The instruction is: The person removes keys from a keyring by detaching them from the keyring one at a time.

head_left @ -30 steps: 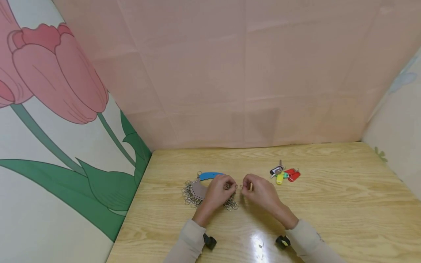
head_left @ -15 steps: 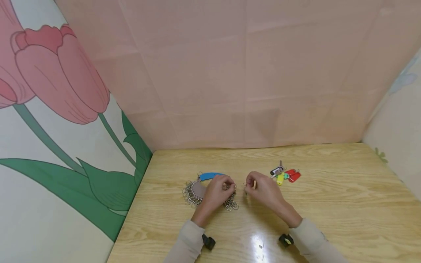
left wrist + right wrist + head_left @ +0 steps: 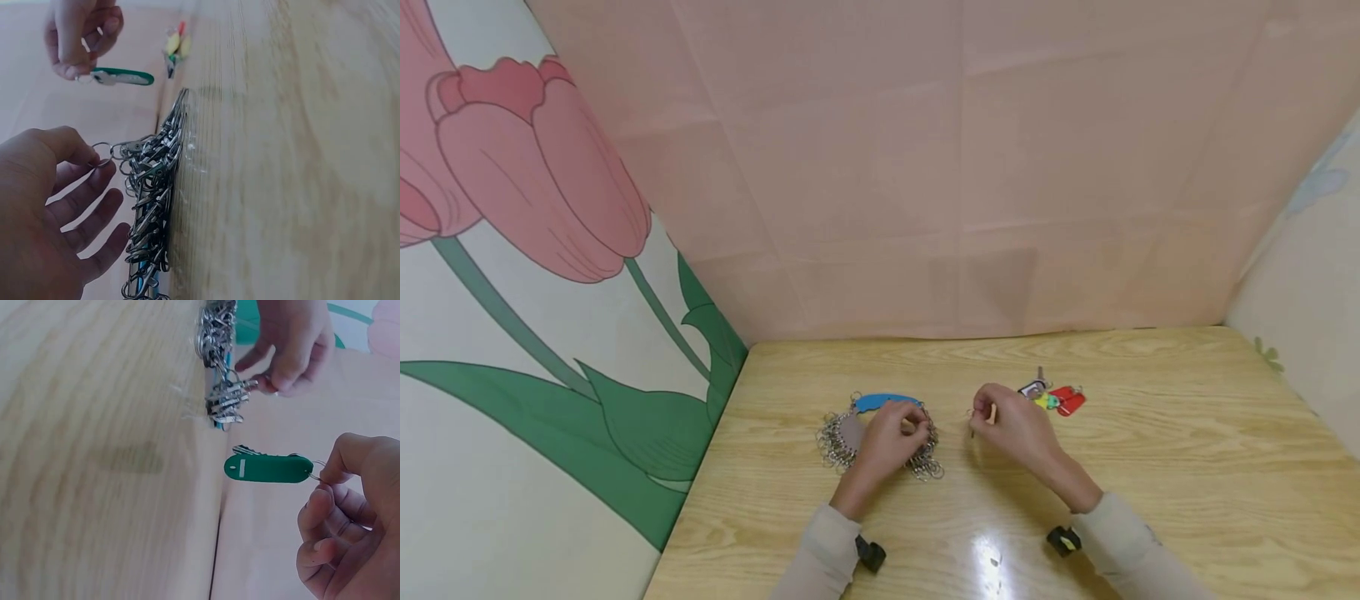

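My left hand (image 3: pixel 891 437) pinches a small split ring (image 3: pixel 102 144) between thumb and index finger. That ring links to a thick bunch of metal clips and rings (image 3: pixel 153 187), hung along the curved edge of a key holder with a blue handle (image 3: pixel 874 402). The left hand covers part of the holder in the head view. Off to the right, my right hand (image 3: pixel 1018 429) pinches the ring of a green key tag (image 3: pixel 269 469). A toothed key (image 3: pixel 247 450) hangs on the same ring, partly behind the tag. The tag is held above the table, apart from the holder.
Right of the right hand on the wooden table (image 3: pixel 1187 467) lies a small pile: red tags (image 3: pixel 1070 400), a yellow tag (image 3: pixel 1042 402), a black-edged tag (image 3: pixel 1032 390) and keys. A pink sheet (image 3: pixel 887 208) stands behind the table; a tulip-painted wall (image 3: pixel 535 333) is at left.
My right hand has moved right and slightly away from me with the green key tag, now overlapping the pile. The left hand has shifted a little to the left, widening the gap between hands.
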The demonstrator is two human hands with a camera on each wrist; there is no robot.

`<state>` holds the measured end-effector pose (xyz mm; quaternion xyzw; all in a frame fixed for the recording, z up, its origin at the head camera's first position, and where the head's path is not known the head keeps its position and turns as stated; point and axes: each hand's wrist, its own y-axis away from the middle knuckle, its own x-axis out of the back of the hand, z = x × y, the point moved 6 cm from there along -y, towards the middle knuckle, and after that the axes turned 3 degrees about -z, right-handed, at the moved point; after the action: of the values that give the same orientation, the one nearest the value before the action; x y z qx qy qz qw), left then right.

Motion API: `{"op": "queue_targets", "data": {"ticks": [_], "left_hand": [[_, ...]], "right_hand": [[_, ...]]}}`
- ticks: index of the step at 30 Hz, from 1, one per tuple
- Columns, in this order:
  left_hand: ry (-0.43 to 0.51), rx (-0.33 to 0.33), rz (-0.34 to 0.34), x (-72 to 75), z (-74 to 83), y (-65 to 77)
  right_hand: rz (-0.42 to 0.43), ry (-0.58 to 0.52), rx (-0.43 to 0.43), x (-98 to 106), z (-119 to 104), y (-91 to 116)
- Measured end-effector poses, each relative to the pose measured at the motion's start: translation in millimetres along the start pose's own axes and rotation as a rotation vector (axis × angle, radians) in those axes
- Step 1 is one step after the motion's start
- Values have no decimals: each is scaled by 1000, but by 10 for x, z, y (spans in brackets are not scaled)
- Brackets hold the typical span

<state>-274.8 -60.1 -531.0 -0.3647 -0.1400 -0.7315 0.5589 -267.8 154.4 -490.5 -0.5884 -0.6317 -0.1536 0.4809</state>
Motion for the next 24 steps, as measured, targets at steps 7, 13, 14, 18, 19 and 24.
{"op": "queue_targets", "data": {"ticks": [7,13,14,18,19,24], "left_hand": [[44,1,-9,8,-24,15],[68,14,-20,25,-46,43],[62,12,-21,26,-49,45],[15,-1,-15,42,-59,54],[6,-2,-14,45,-62,56],[-6,19,-9,50,-82,80]], "right_hand": [[18,7,0,128,76,-23],[7,9,-22,191,163,-31],[7,11,-27,199,176,-29],[12,21,-28,223,219,-23],[14,19,-25,227,228,-22],[21,16,-14,246,284,-24]]}}
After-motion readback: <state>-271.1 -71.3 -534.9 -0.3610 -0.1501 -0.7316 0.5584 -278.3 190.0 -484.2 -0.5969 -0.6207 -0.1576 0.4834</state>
